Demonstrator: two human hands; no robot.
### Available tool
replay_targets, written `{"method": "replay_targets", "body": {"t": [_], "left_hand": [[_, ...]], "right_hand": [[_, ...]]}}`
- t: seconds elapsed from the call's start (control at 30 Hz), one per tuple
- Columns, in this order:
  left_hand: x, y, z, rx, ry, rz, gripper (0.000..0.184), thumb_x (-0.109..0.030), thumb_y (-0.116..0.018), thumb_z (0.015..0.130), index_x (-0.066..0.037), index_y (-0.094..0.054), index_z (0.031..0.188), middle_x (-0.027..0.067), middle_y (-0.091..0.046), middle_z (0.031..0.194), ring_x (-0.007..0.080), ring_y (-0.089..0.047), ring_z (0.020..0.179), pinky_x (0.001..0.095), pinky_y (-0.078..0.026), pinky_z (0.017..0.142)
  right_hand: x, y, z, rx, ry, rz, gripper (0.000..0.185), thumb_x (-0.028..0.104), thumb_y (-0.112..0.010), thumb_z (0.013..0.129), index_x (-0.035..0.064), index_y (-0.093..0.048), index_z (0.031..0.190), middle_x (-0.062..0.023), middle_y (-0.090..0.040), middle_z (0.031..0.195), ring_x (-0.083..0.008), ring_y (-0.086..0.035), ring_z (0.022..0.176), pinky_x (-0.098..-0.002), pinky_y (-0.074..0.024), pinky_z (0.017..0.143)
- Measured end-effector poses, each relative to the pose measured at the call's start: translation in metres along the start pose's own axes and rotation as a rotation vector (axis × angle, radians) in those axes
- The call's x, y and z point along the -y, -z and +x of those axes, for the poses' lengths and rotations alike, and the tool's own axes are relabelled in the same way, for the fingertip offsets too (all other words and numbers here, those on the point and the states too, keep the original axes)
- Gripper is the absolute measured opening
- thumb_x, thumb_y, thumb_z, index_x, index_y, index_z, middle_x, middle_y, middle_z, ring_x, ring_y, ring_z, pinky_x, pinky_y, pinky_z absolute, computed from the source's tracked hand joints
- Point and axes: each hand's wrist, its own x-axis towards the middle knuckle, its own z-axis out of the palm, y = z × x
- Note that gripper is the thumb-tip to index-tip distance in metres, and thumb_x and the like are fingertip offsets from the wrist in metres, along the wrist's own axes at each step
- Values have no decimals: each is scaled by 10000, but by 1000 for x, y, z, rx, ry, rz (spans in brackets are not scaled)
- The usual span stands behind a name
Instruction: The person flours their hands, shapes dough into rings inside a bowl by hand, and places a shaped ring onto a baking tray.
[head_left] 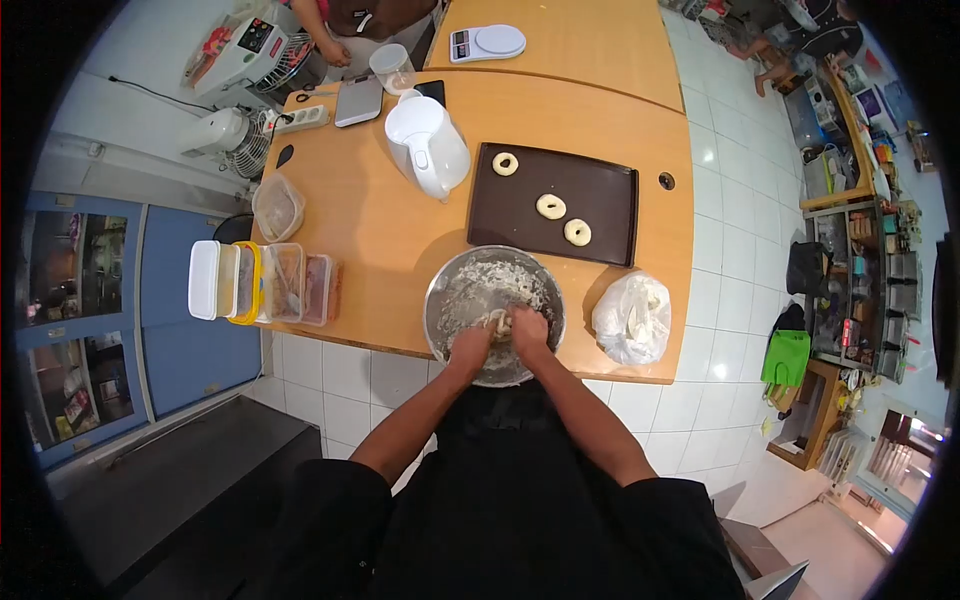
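Note:
A metal mixing bowl (436,290) stands at the table's front edge, its inside coated with flour and bits of dough. Both of my hands reach into it. My left hand (471,349) and my right hand (529,328) are closed on a small pale piece of dough (499,321) between them. Most of my fingertips are hidden by the hands and the dough. Behind the bowl lies a dark baking tray (600,175) with three ring-shaped dough pieces, one of them this dough ring (550,206).
A white plastic bag (632,320) sits right of the bowl. Plastic containers (285,280) stand at the left edge. Farther back are a white electric kettle (425,145), a kitchen scale (359,102) and another scale (490,42). A person (375,20) stands across the table.

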Motion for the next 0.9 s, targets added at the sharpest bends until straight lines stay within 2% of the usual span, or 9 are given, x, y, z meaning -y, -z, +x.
{"method": "replay_targets", "body": {"t": [0.07,0.17,0.27,0.37,0.47,0.57,0.67,0.77,0.9], "left_hand": [[8,-5,4,33,-10,6,378,-114,-474,871,-126,-575,1235,187,-642,1033,425,-639,830,475,-523,708],[15,-1,10,-100,55,-194,303,-97,-546,819,-71,-637,1107,198,-646,999,422,-634,858,477,-511,737],[44,-37,8,-291,-81,-346,362,-69,-615,750,-39,-634,1111,216,-651,977,411,-624,905,475,-491,803],[7,23,-20,-122,-1,-602,448,-45,-661,687,-40,-629,1133,242,-629,1054,399,-576,1038,457,-458,895],[-15,58,-38,-28,-68,-662,518,-19,-639,694,-65,-595,1208,252,-568,1191,421,-533,1098,437,-457,919],[-14,52,-45,-170,-189,-557,594,3,-635,700,-100,-543,1278,255,-519,1245,444,-528,1093,452,-464,913],[-8,35,-33,-236,-111,-372,646,33,-607,722,-126,-488,1337,253,-531,1197,442,-564,1027,467,-489,868],[-10,27,-13,-87,6,-265,549,-1,-565,783,-135,-518,1313,245,-551,1122,407,-582,1015,471,-505,822],[-1,0,7,-231,20,-25,314,-73,-494,851,-107,-611,1140,200,-598,1009,348,-637,894,460,-523,716]], "right_hand": [[-1,-4,1,39,-25,-7,149,141,-536,838,93,-676,859,-159,-680,846,-329,-679,794,-431,-542,702],[-2,-7,5,64,-22,-50,145,123,-546,830,89,-683,866,-169,-683,876,-321,-681,798,-418,-547,707],[-3,-15,9,145,-70,-68,145,106,-541,827,81,-678,867,-162,-679,886,-314,-681,811,-420,-547,714],[-2,-13,5,51,-71,-1,180,182,-529,857,92,-683,882,-162,-674,874,-335,-669,840,-450,-524,757],[6,4,1,26,-79,69,157,91,-521,833,78,-670,878,-145,-665,913,-320,-673,850,-410,-546,731],[-5,-7,2,110,-24,19,154,60,-538,821,49,-669,903,-157,-654,986,-333,-660,896,-423,-534,773],[-12,-5,2,134,-6,105,174,43,-545,820,32,-649,959,-170,-624,1023,-358,-641,918,-465,-511,799],[-29,-13,-5,186,10,158,196,50,-581,806,21,-638,992,-184,-615,1046,-377,-627,932,-472,-505,816],[-22,20,-19,314,81,278,290,88,-660,776,7,-633,1053,-202,-614,1092,-379,-627,934,-455,-511,824]]}}
